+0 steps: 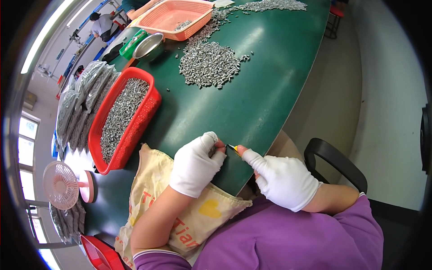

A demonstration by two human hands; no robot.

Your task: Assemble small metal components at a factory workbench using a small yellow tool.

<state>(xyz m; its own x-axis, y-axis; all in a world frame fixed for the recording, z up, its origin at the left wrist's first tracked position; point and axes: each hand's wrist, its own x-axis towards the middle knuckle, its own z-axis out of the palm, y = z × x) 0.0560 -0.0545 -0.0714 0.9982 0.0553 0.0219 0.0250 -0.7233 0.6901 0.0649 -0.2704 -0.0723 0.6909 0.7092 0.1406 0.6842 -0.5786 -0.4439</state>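
Note:
Both my hands wear white gloves with open fingertips and meet at the near edge of the green table (252, 103). My left hand (195, 164) is closed around small grey metal parts, its forearm resting on a cream cloth bag (153, 180). My right hand (281, 177) pinches a small yellow tool (233, 149) between thumb and forefinger, its tip touching the left hand's fingers. A loose heap of small grey metal parts (209, 63) lies farther out on the table.
A red basket (123, 119) full of metal parts stands at left beside clear bags of parts (83, 96). Farther off are a pink basket (173, 18), a steel bowl (148, 45) and another person. A pink desk fan (63, 184) and a black chair (335, 162) are near.

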